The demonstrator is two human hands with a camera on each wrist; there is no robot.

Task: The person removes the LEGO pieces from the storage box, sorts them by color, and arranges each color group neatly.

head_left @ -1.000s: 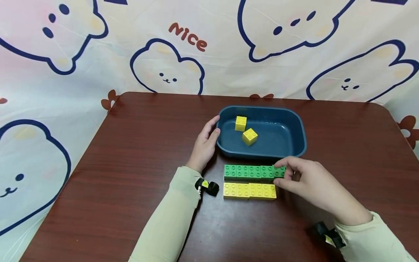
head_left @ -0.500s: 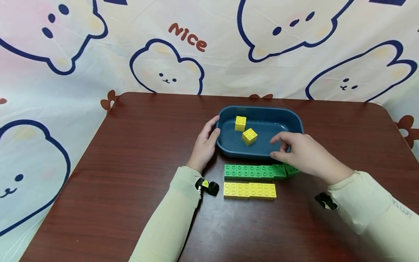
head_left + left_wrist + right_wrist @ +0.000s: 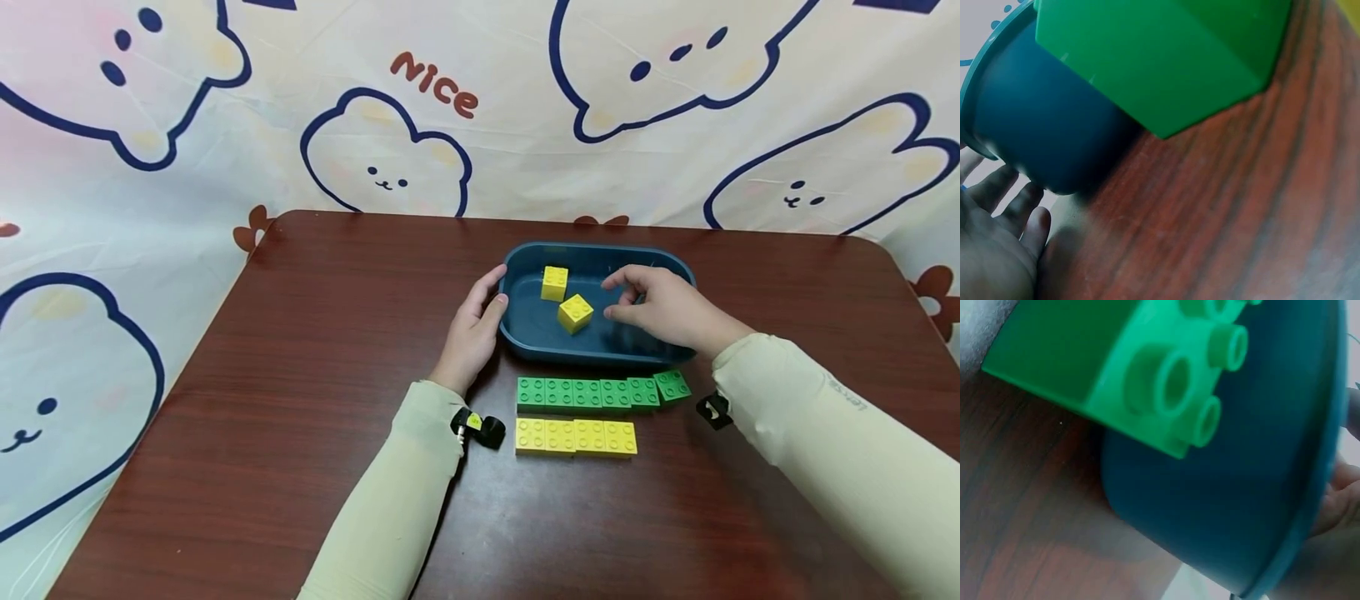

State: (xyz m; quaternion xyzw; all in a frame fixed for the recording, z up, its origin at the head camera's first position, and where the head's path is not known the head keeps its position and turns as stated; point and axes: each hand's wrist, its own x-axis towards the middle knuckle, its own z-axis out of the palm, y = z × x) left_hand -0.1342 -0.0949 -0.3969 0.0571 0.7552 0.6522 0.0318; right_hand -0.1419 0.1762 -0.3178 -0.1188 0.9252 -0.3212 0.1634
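Observation:
A dark blue plastic bin [image 3: 600, 354] stands on the table with two yellow toy bricks in it, one a yellow brick [image 3: 554, 283] at the back and the other a nearer yellow brick [image 3: 575, 314] turned at an angle. Against the bin's left side rests my left hand [image 3: 468, 329], thumb and fingertips at the rim, fingers fairly straight. My right hand [image 3: 663, 308] reaches over the bin's right part, thumb and index finger apart and pointing toward the yellow bricks, nothing between them. In front lies a row of green bricks [image 3: 585, 395]; the rightmost green brick [image 3: 672, 385] sits askew at its end.
Nearer than the green row, a row of yellow bricks [image 3: 576, 437] lies parallel to it. The brown wooden table [image 3: 337, 333] ends at the back by a cloth [image 3: 525, 167] printed with cartoon animals. Both wrists carry small black cameras.
My right hand has left the right end of the green row and moved up and left into the bin. The askew green brick stays behind on the table. My left hand keeps its place.

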